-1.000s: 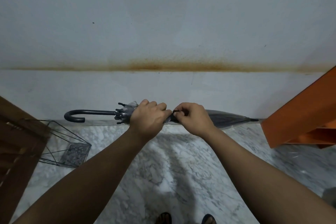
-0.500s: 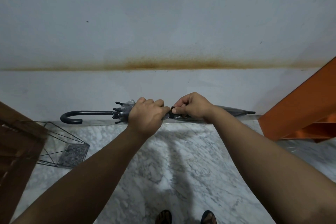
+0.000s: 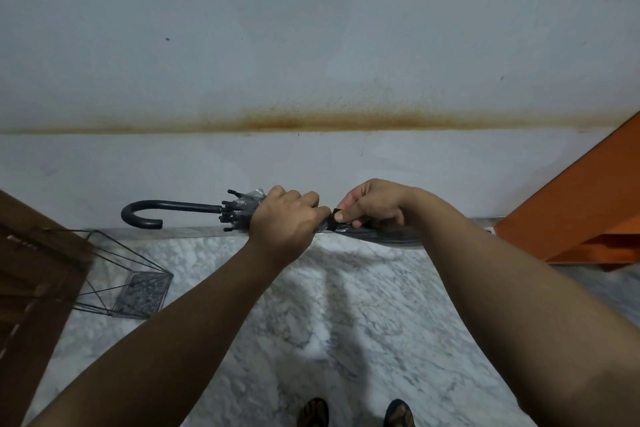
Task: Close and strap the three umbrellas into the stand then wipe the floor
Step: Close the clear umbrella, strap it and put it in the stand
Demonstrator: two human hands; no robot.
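A folded clear umbrella (image 3: 384,236) with a black hooked handle (image 3: 152,211) is held level in front of the wall, handle to the left. My left hand (image 3: 284,218) grips the bunched canopy near the rib tips. My right hand (image 3: 370,204) pinches the small black strap (image 3: 335,220) at the canopy's middle, right beside my left hand. A black wire umbrella stand (image 3: 121,277) stands on the marble floor (image 3: 346,322) at the lower left with nothing in it. No other umbrellas are in view.
A dark wooden door or panel (image 3: 31,281) fills the left edge beside the stand. An orange piece of furniture (image 3: 581,208) juts in from the right. The grey wall (image 3: 311,45) with a rusty stain band is straight ahead. My sandalled feet (image 3: 356,412) show at the bottom.
My right hand has turned and lifted, drawing the black strap up over the canopy. The umbrella's tip has gone behind my right forearm. My left hand keeps its grip.
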